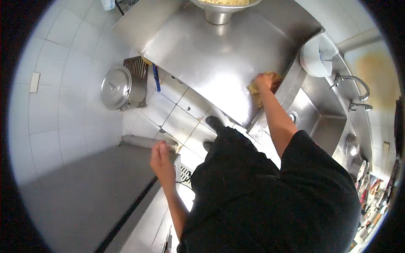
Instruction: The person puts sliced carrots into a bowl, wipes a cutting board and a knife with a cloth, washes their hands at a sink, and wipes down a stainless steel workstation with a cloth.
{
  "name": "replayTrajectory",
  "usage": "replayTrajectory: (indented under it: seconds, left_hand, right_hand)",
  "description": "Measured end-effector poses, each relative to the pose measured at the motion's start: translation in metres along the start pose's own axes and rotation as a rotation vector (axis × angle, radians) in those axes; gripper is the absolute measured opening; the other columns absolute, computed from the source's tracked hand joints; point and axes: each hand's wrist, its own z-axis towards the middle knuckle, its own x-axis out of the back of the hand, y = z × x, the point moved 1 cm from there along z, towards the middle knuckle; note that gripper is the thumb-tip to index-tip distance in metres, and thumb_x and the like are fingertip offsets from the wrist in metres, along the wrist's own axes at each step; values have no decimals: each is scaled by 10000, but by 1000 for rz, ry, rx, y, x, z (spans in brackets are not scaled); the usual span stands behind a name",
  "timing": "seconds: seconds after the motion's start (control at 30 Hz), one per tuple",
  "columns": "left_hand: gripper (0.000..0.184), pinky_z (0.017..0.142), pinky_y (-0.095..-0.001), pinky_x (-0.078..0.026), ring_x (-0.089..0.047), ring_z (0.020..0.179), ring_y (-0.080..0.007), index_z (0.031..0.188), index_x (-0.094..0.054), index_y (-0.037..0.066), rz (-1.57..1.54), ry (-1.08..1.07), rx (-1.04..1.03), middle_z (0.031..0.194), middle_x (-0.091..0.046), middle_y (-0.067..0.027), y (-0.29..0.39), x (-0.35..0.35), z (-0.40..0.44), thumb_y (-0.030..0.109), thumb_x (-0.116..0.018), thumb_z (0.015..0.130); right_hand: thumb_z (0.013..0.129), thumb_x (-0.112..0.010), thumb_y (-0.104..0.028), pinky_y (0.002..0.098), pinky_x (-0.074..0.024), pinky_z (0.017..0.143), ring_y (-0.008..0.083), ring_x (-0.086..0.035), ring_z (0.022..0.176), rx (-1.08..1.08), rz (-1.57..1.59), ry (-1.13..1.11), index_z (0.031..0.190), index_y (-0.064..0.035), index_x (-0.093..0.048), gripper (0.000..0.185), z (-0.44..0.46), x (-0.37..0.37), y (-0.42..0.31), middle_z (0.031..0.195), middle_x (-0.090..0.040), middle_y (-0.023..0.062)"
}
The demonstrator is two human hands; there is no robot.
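My right hand (265,80) presses a yellowish cloth (257,98) onto the steel worktop (211,55), close to its right edge beside the sink. The cloth is bunched under and around the fingers, so part of it is hidden. On the other side, my left hand (159,158) hangs in the air above the grey surface at lower left. Its fingers are curled together, slightly blurred, and no object shows in them.
A footed steel bowl (218,17) of noodle-like food stands at the worktop's far end. Right of the worktop are a white tub (315,59), a sink (314,118) and a curved tap (358,82). A lidded pot (117,88) stands by the left wall.
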Motion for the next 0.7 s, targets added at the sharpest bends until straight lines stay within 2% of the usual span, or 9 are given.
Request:
replayTrajectory:
  seconds: [0.03, 0.1, 0.2, 0.27, 0.37, 0.47, 0.6, 0.67, 0.7]
  left_hand:
    - [313, 827, -295, -468, -604, 916, -160, 1117, -635, -30, -8, -5, 5, 994, -659, -100, 0, -5, 2, 236, -516, 1003]
    - [322, 825, -295, -469, -602, 908, -157, 1114, -637, -29, -22, -12, 18, 970, -662, -101, -1, -15, 5, 250, -523, 1003]
    - [346, 821, -302, -475, -605, 915, -162, 1114, -636, -37, 40, -51, 55, 970, -665, -111, -11, -20, 17, 275, -539, 1000]
    - [368, 824, -311, -482, -610, 917, -174, 1118, -633, -48, 147, -23, 94, 993, -667, -125, -20, -23, 27, 291, -555, 997]
    - [367, 817, -315, -487, -615, 912, -178, 1119, -632, -55, 208, -13, 172, 999, -667, -134, -16, -32, 34, 283, -566, 993]
    - [355, 814, -319, -491, -619, 900, -181, 1117, -635, -56, 195, -8, 226, 989, -667, -142, -15, -40, 40, 269, -579, 987]
    - [362, 836, -345, -506, -635, 924, -209, 1128, -642, -50, 276, -110, 309, 1012, -670, -157, -14, -48, 46, 276, -589, 981]
    - [381, 840, -350, -510, -644, 936, -223, 1139, -641, -52, 334, -159, 288, 1027, -672, -165, -12, -54, 51, 290, -588, 981]
    - [410, 838, -343, -510, -658, 938, -237, 1153, -635, -56, 332, -155, 290, 1038, -677, -183, -13, -55, 53, 311, -593, 976]
  right_hand:
    - [857, -586, -363, 574, -368, 1028, 344, -621, 1120, -47, -105, 151, 1067, -92, -736, 374, 2, 7, 8, 1144, -694, 156]
    - [860, -585, -349, 529, -408, 991, 337, -624, 1091, -98, 57, 35, 1038, -94, -741, 348, 19, 36, 26, 1136, -695, 146]
    - [914, -507, -313, 473, -464, 947, 374, -605, 1096, -565, 703, 324, 1102, -14, -662, 386, 104, -23, 51, 1196, -634, 203]
    - [930, -486, -302, 457, -465, 949, 365, -591, 1113, -630, 781, 428, 1124, -10, -650, 386, 151, -44, 71, 1200, -627, 195]
    - [916, -515, -308, 461, -427, 990, 306, -576, 1135, -366, 355, 287, 1127, -83, -685, 353, 174, -35, 95, 1167, -660, 123]
    - [930, -496, -307, 463, -407, 1026, 313, -552, 1169, -342, 372, 410, 1244, -77, -601, 404, 209, -16, 94, 1243, -612, 142]
    - [894, -497, -136, 512, -429, 976, 428, -540, 1119, 148, 303, 979, 1207, -27, -559, 337, 246, 40, 77, 1212, -567, 237]
    - [873, -556, -243, 496, -323, 1115, 405, -474, 1254, 165, 715, 819, 1398, -99, -449, 555, 300, 34, 56, 1316, -546, 204]
    - [867, -565, -237, 496, -336, 1103, 411, -483, 1239, 195, 713, 827, 1383, -96, -461, 545, 315, 36, 49, 1305, -553, 208]
